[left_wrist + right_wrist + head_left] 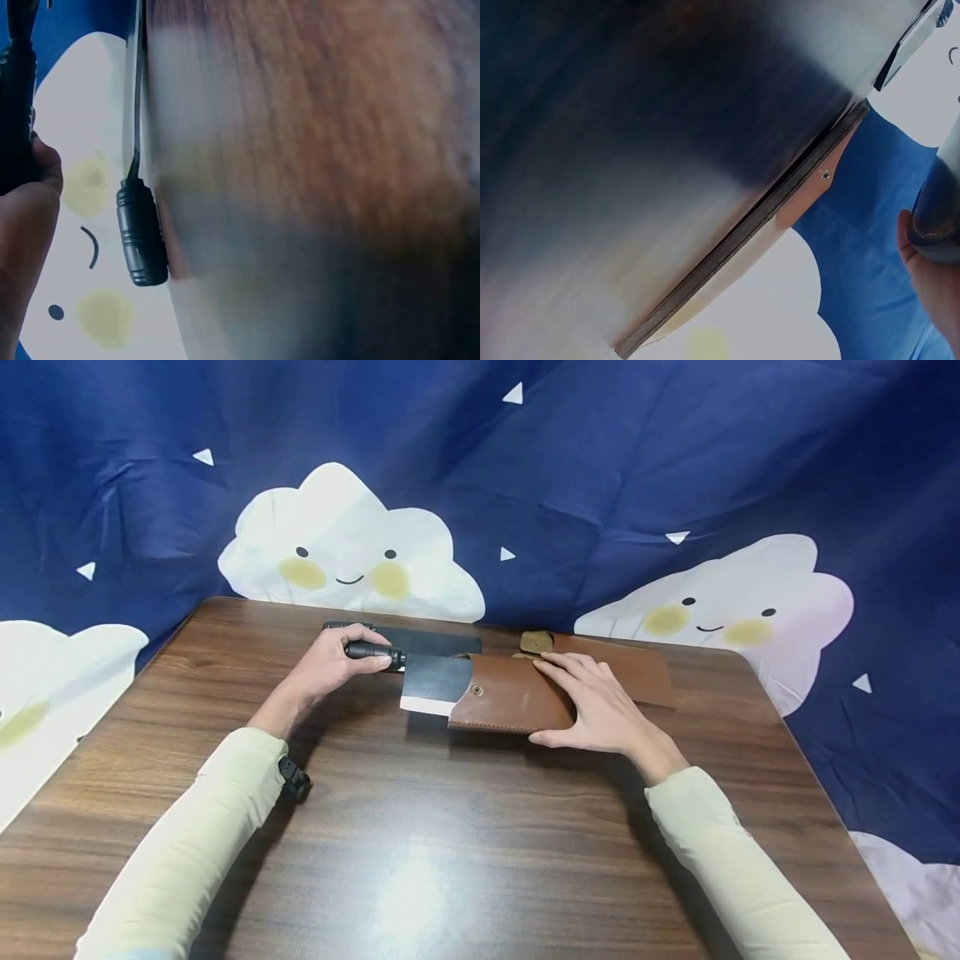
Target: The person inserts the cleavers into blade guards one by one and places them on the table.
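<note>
A cleaver with a dark blade [437,678] and pale cutting edge is partly inside a brown leather sheath [510,697] that has a metal snap. My left hand [333,660] grips its black handle [365,650], thumb and fingers around it. At the sheath's far end, my right hand [596,706] holds the leather, fingers over the upper edge and thumb at the lower edge. The left wrist view catches part of the left hand [26,232] on the handle [16,112]. At the right wrist view's edge, the right hand [934,296] touches the sheath [939,244].
Behind lies a second knife with a dark blade [438,642] and black handle [141,232]. Another brown leather sheath [637,668] with a tan flap [537,642] rests at the back right. A wooden table [420,810] carries everything; a cloud-patterned blue cloth [555,460] hangs behind.
</note>
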Tool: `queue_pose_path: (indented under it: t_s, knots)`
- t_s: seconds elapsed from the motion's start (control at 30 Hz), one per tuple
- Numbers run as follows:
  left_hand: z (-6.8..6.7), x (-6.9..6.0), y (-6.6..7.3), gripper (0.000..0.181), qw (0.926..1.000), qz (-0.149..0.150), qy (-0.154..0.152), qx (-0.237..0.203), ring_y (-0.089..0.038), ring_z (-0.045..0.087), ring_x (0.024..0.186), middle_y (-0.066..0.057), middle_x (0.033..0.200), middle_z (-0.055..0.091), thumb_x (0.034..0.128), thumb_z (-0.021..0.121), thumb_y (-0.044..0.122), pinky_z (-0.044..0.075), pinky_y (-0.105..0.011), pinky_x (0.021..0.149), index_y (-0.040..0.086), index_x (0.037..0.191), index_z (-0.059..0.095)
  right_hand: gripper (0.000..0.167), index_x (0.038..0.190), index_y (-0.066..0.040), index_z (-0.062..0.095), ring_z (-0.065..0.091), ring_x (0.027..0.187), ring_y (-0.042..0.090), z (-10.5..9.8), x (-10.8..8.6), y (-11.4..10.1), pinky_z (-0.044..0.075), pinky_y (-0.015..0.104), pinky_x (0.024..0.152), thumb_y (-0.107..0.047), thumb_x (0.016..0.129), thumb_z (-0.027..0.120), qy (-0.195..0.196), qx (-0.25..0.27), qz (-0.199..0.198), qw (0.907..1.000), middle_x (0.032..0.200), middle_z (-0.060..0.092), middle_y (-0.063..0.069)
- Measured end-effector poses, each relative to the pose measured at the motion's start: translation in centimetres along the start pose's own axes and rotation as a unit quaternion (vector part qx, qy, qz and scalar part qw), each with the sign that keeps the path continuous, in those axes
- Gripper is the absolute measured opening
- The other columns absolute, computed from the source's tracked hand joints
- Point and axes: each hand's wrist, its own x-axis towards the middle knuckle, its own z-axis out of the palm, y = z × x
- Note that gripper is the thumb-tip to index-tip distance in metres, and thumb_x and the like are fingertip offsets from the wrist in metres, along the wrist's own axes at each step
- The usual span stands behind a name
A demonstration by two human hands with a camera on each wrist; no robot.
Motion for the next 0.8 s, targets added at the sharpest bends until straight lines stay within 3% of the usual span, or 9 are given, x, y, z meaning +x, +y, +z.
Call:
queue_pose_path:
  t_s: [0.37,0.8]
  knots:
    - [0.6,0.1,0.1,0.036,0.9999,0.003,0.013,-0.003,-0.021,0.061,0.095,-0.014,0.114,0.065,0.0886,0.081,0.019,0.048,-0.029,0.081,0.002,0.118,0.070,0.108,0.153,-0.012,0.046,0.038,0.138,0.030,0.1,0.3,-0.1,0.033,0.048,0.096,-0.074,0.069,0.076,-0.001,0.003,0.002,1.0000,0.155,0.043,0.009]
    - [1.2,0.3,0.1,0.037,1.0000,-0.001,0.009,-0.002,-0.020,0.062,0.094,-0.014,0.112,0.067,0.0881,0.081,0.021,0.048,-0.028,0.082,0.003,0.118,0.069,0.108,0.153,-0.013,0.045,0.039,0.137,0.028,0.6,0.6,-0.7,0.033,0.047,0.095,-0.075,0.070,0.075,0.003,0.005,0.004,1.0000,0.156,0.042,0.007]
